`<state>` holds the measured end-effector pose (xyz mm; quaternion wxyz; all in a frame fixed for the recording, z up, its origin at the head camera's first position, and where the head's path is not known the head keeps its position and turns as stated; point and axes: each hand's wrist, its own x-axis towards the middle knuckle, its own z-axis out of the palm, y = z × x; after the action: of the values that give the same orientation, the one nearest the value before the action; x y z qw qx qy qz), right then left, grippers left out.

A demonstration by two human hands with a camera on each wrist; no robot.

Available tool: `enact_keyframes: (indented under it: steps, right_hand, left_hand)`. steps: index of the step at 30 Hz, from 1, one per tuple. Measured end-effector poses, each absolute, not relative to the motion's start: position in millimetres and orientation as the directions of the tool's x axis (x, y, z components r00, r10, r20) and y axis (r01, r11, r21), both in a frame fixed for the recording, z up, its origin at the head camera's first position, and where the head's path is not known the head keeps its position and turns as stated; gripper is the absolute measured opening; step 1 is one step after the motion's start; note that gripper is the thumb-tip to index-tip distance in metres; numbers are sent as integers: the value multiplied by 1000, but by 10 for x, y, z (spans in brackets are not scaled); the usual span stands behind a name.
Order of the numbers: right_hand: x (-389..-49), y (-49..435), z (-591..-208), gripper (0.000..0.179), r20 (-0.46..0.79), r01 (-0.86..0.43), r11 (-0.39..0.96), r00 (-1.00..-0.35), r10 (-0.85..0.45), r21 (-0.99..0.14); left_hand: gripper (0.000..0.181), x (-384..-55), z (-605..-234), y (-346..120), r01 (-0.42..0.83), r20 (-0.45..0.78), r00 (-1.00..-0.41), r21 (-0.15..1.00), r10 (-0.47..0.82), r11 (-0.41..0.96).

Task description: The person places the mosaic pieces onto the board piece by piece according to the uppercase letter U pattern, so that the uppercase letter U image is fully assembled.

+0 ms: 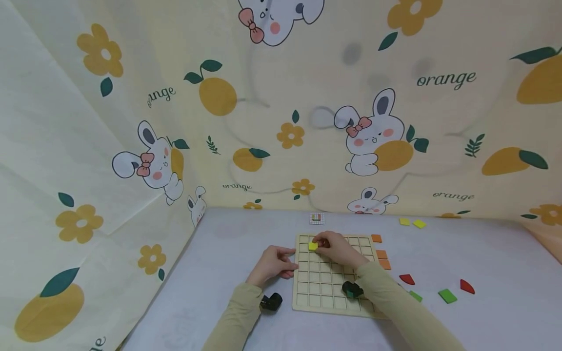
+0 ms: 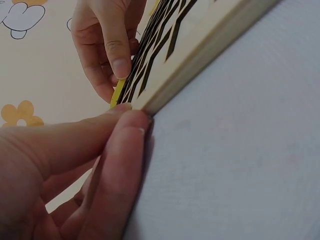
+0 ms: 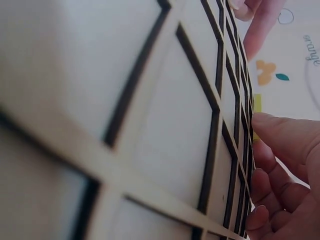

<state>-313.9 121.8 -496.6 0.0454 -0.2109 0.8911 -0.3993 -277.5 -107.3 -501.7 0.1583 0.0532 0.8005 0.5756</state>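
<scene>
Pale wooden board (image 1: pixel 314 288) with a dark-lined square grid, lying flat on the tabletop (image 1: pixel 210 292), left hand (image 1: pixel 270 263) touching its left edge, small bright-yellow square tile (image 1: pixel 313 246) pinched by the right hand (image 1: pixel 337 247) near the board's far left corner

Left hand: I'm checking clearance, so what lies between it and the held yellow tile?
In the head view, only bare grid board shows between the left hand and the yellow tile.

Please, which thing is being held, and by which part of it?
The right grip holds a yellow piece by its right side. The left grip touches the left edge of the grid board.
</scene>
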Motion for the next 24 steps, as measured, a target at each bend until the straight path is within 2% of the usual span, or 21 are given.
enact_keyframes:
  steps: [24]
  right_hand:
    - [-3158, 1225, -4959, 17, 66, -334, 596, -903, -425, -730]
  left_hand:
    - [50, -2770, -5014, -1067, -116, -209, -947, 931, 245, 346]
